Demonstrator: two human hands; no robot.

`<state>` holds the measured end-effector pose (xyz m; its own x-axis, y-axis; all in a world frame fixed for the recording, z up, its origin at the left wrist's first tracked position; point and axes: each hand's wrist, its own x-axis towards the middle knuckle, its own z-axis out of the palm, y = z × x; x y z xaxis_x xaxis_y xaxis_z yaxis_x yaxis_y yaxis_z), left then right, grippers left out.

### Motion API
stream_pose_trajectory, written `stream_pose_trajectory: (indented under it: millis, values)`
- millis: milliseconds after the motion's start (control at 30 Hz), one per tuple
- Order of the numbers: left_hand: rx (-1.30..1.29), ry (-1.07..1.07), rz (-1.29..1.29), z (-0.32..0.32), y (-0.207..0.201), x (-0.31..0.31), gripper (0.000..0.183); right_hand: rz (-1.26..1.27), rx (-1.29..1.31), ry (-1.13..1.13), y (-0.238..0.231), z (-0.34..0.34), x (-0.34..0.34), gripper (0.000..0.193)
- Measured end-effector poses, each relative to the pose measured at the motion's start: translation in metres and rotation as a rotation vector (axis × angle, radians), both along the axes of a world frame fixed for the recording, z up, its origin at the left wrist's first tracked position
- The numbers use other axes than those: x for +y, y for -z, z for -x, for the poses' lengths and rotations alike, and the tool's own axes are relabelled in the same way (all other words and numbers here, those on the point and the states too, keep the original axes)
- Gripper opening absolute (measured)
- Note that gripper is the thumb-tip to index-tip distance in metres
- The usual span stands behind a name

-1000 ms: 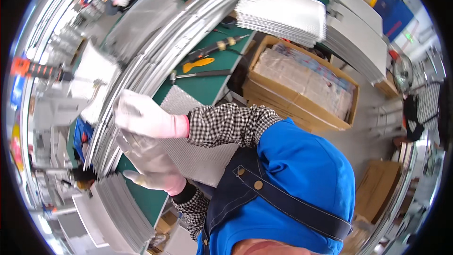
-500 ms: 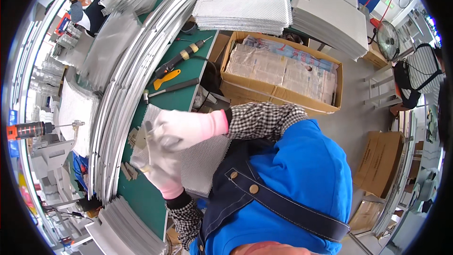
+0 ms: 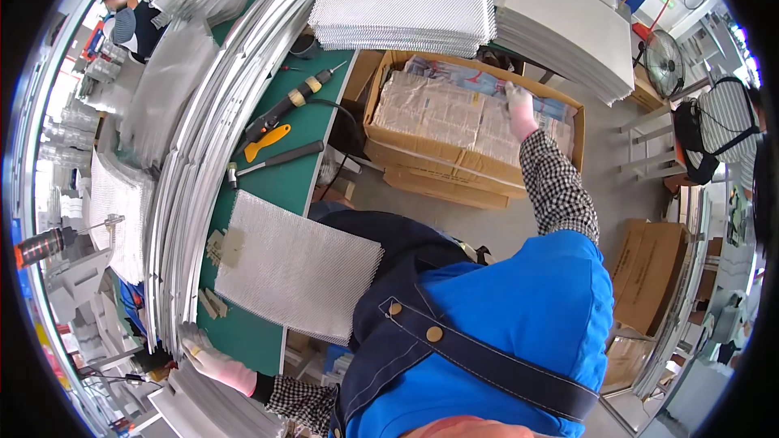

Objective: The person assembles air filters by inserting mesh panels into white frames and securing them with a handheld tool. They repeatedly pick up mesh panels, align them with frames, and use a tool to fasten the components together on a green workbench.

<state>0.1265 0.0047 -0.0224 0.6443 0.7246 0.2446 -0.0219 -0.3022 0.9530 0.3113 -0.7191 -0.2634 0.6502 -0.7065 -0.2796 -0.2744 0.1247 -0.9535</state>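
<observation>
At the near left, the gloved left hand [image 3: 213, 362] rests on the end of the long aluminium strips [image 3: 195, 170], fingers loosely spread. A mesh sheet [image 3: 296, 269] lies flat on the green bench [image 3: 292, 182]. To the right, the right hand [image 3: 519, 111] reaches into the cardboard box [image 3: 454, 164], fingers together on wrapped bundles [image 3: 454, 109].
</observation>
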Motion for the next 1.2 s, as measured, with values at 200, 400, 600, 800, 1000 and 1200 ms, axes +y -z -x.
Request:
stream_pose_trajectory:
  millis: [200,400,600,800,1000,1200]
  values:
    - [0.082,-0.061,0.011,0.017,0.018,0.011,0.051,0.826,0.202,-0.403,0.006,-0.077,-0.069,0.036]
    - [0.138,-0.051,0.137,0.029,0.039,0.027,0.048,0.990,0.374,-0.471,0.010,-0.123,-0.092,0.034]
    - [0.258,-0.105,0.118,0.023,0.041,0.024,0.048,1.197,0.502,-0.566,0.040,-0.143,-0.102,0.033]
    - [0.386,-0.043,0.099,0.022,0.071,0.060,0.044,1.756,0.760,-0.848,0.075,-0.099,-0.139,0.033]
    - [0.152,0.172,0.372,-0.009,0.055,0.021,0.068,0.944,-0.135,-0.576,-0.034,-0.007,0.025,0.032]
    - [0.044,-0.026,0.418,-0.009,0.059,0.009,0.032,1.301,-1.029,-1.101,-0.168,-0.009,0.224,0.042]
